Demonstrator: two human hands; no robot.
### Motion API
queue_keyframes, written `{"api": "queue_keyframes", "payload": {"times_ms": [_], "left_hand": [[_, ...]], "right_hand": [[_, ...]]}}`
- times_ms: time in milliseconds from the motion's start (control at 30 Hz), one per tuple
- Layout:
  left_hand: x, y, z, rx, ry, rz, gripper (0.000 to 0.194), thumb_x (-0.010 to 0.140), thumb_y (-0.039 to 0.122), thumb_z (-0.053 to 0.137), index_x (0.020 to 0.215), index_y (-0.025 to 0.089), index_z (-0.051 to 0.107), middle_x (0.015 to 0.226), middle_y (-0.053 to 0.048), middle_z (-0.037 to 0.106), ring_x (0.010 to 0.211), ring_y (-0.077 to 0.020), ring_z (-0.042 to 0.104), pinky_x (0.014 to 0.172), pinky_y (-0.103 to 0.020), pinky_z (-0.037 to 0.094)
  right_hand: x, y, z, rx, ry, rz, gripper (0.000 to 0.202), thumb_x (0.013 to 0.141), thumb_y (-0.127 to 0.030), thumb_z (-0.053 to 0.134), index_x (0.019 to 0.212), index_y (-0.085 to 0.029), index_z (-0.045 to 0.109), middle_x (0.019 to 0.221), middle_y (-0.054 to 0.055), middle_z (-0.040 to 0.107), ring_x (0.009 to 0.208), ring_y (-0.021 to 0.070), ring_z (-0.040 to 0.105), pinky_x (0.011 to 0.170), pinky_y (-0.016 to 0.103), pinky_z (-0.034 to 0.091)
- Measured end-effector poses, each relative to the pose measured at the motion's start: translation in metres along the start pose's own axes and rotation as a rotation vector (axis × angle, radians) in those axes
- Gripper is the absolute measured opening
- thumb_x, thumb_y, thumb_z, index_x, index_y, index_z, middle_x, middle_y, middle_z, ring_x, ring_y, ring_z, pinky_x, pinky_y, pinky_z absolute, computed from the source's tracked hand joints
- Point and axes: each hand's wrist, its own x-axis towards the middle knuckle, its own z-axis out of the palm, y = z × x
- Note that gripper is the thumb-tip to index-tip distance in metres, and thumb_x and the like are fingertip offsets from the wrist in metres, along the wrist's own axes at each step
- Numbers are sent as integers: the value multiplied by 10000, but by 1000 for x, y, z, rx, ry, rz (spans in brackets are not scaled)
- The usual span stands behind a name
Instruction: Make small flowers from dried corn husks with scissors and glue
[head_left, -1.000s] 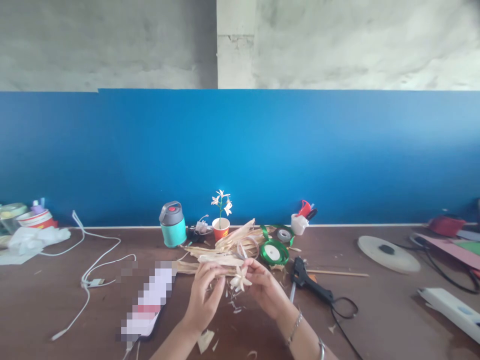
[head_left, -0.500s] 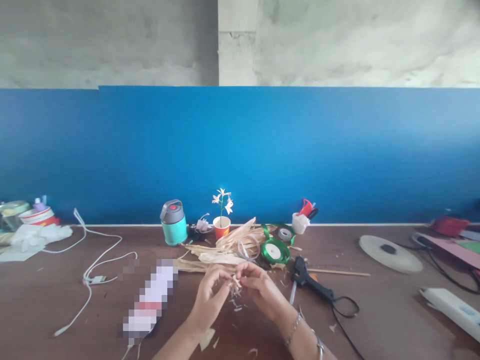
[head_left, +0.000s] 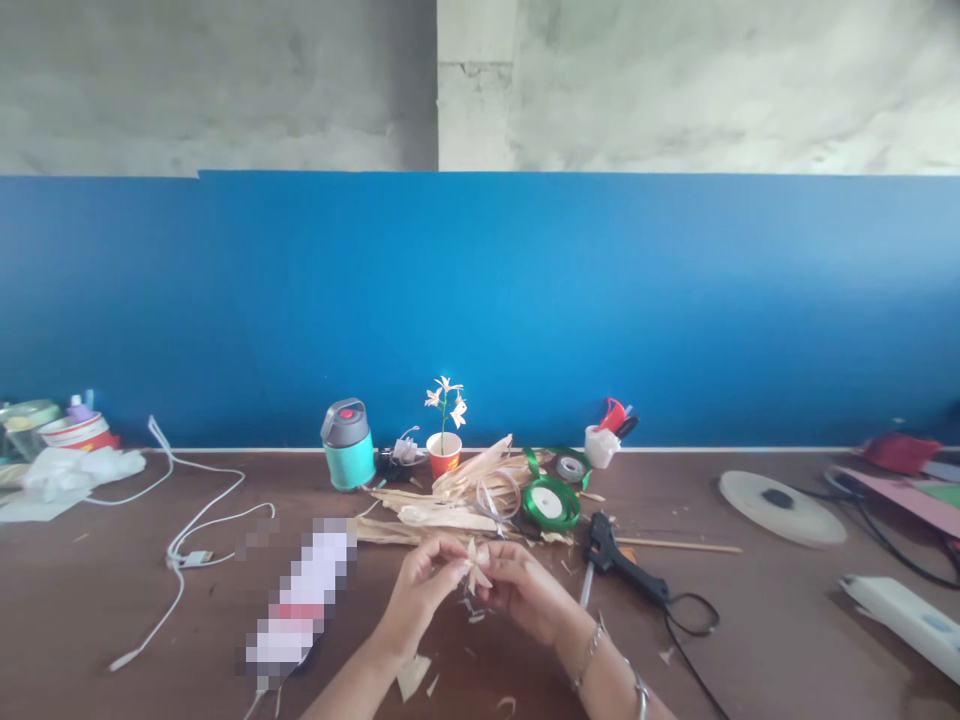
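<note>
Between my two hands, above the brown table, is a small pale husk flower [head_left: 475,572] with pointed petals spread out. My left hand [head_left: 421,592] pinches it from the left with thumb and forefinger. From the right, the fingertips of my right hand [head_left: 525,592] grip it too, partly hiding the petals. Pale scraps lie on the table below, and a larger husk piece [head_left: 413,678] sits by my left wrist. Just beyond my hands lie dried corn husks [head_left: 442,516]. A finished stem of similar flowers [head_left: 444,398] stands in a red paper cup [head_left: 444,463].
A black glue gun [head_left: 628,570] with its cord lies right of my hands, near a thin wooden stick [head_left: 682,545]. Green ribbon spools [head_left: 550,504] sit behind. A turquoise flask [head_left: 349,462] stands at the back left; a white cable [head_left: 176,560] and a pixelated object [head_left: 300,605] lie left.
The flower has turned in my fingers, so its open petals now face me. Both hands have shifted their fingers slightly on it; the table things stay put.
</note>
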Motion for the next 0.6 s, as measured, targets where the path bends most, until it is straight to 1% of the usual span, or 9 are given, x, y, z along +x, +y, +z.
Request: {"api": "queue_keyframes", "payload": {"times_ms": [133,267,400,533,600], "left_hand": [[0,2,4,-148,-56,-62,240,721,371,693,651,171,581,680,-14,658,691,-179,615,695,-287,454],[2,-1,6,-240,-114,-108,309,711,428,696,618,163,568,620,-13,660,593,-169,612,680,-301,451],[2,-4,3,-277,-147,-131,284,727,403,692,642,163,567,586,-9,657,587,-170,617,689,-297,442],[1,-2,1,-274,-146,-174,213,740,359,678,732,168,585,633,-14,679,631,-186,637,720,-312,450],[0,-1,2,-260,-135,-161,199,739,345,669,709,168,582,640,-17,682,622,-185,636,723,-317,454]], "right_hand": [[1,2,-3,55,-17,4,228,654,-254,803,648,-99,636,572,-17,567,506,44,490,509,157,380],[2,5,-3,105,-40,25,225,619,-231,819,648,-91,645,571,-5,587,493,45,499,487,149,372],[2,7,-3,140,-40,34,229,582,-206,825,607,-89,630,556,-6,588,477,43,495,473,146,363],[2,8,-4,142,-35,47,209,616,-195,799,589,-98,617,565,-7,596,492,41,496,490,145,362],[2,8,-5,127,-43,57,201,632,-200,788,594,-100,618,575,-3,607,492,42,497,491,150,359]]}}
